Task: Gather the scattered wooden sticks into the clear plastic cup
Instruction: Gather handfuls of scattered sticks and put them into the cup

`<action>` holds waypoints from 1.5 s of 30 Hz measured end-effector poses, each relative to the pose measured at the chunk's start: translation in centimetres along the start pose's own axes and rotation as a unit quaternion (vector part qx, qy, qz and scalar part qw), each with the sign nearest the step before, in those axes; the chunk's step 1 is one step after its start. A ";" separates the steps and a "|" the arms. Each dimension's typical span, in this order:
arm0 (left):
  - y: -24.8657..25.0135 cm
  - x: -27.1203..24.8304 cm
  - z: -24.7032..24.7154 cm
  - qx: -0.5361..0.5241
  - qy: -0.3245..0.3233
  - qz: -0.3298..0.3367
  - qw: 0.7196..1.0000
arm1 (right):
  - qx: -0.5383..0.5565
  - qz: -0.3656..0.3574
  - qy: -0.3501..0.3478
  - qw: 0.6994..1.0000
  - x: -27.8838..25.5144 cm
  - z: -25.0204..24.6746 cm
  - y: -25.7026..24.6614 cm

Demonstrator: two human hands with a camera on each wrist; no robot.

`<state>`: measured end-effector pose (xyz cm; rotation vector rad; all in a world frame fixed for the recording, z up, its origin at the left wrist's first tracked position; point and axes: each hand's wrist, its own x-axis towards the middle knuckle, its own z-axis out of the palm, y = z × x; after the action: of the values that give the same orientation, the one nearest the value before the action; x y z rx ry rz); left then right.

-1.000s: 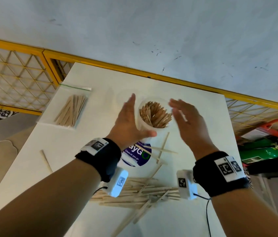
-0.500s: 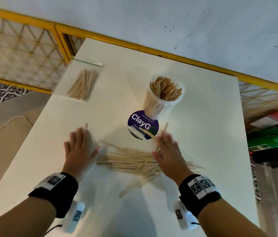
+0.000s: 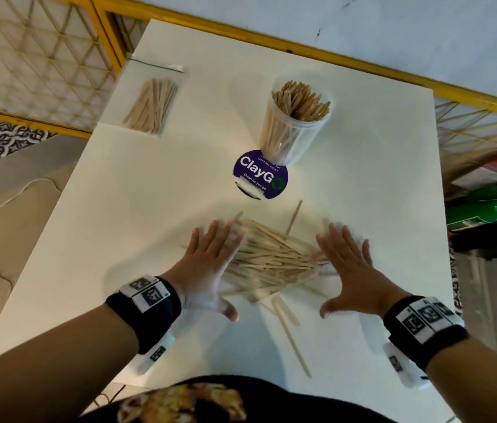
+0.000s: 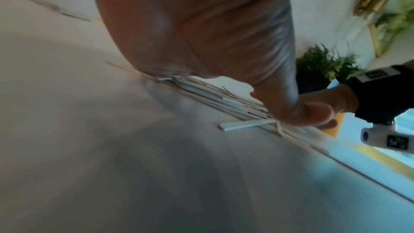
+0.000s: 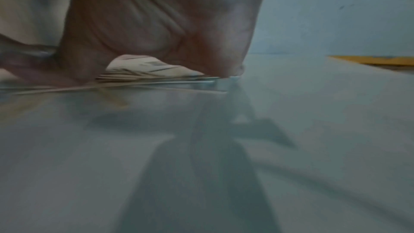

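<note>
A loose pile of wooden sticks (image 3: pixel 274 261) lies on the white table (image 3: pixel 119 215) between my two hands. My left hand (image 3: pixel 210 264) lies flat with straight fingers against the pile's left side, its edge on the sticks (image 4: pixel 215 98). My right hand (image 3: pixel 348 267) lies flat with spread fingers against the right side, over the stick ends (image 5: pixel 156 77). Neither hand holds a stick. The clear plastic cup (image 3: pixel 296 123) stands beyond the pile, packed with upright sticks. A few stray sticks (image 3: pixel 290 334) trail toward me.
A clear bag of more sticks (image 3: pixel 152 102) lies at the table's far left. A round purple ClayGo sticker (image 3: pixel 259 178) sits just in front of the cup. A yellow-framed lattice fence (image 3: pixel 27 56) runs behind the table; a green cylinder (image 3: pixel 485 209) lies on the right.
Both hands left the cup and dropped flat onto the table. Since then the left hand has slid right and the right hand has shifted right, so they now bracket a tighter pile.
</note>
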<state>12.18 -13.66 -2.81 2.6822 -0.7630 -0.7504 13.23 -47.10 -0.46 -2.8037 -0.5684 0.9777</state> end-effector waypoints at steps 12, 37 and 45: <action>0.6 3.3 -1.5 -0.009 0.052 -0.052 0.997 | -0.030 -0.029 0.066 0.997 1.7 1.1 -1.7; -0.7 0.8 0.5 -0.050 0.103 -0.143 0.983 | 0.021 0.008 0.152 0.988 5.3 1.6 0.5; 1.6 4.3 0.2 -0.060 0.159 -0.114 0.979 | -0.001 -0.113 0.145 0.983 9.6 -1.0 -5.5</action>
<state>14.51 -17.36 -4.09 2.7093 -0.3259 -0.3826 19.10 -38.28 -3.94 -2.7327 -0.8189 0.5134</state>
